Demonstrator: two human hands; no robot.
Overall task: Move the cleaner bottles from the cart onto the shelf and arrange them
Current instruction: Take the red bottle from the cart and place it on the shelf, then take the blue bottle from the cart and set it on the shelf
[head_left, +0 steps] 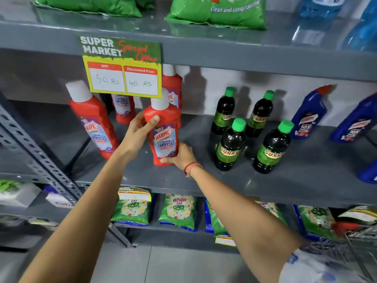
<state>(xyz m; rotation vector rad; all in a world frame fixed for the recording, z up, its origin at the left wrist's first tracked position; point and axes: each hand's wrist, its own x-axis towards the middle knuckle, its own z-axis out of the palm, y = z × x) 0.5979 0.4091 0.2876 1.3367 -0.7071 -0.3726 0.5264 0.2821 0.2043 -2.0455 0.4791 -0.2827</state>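
Bottle (164, 131) gripped between both hands, seemingly touching shelf (244, 180).

a shop, a supermarket aisle for cleaning goods, is being shown. a printed price card (122, 66) reading "super market", "special offer", with "50 rs" and a discounted "40 rs" written in, is being hung from the edge of a grey metal shelf (244, 180). identical goods are being displayed in groups: red harpic bathroom cleaner bottles (95, 123), dark bottles with green caps (230, 146), blue cleaner bottles (310, 113), and green detergent packets (177, 211) on the shelf below. part of a wire cart (359, 242) is being glimpsed at the lower right.
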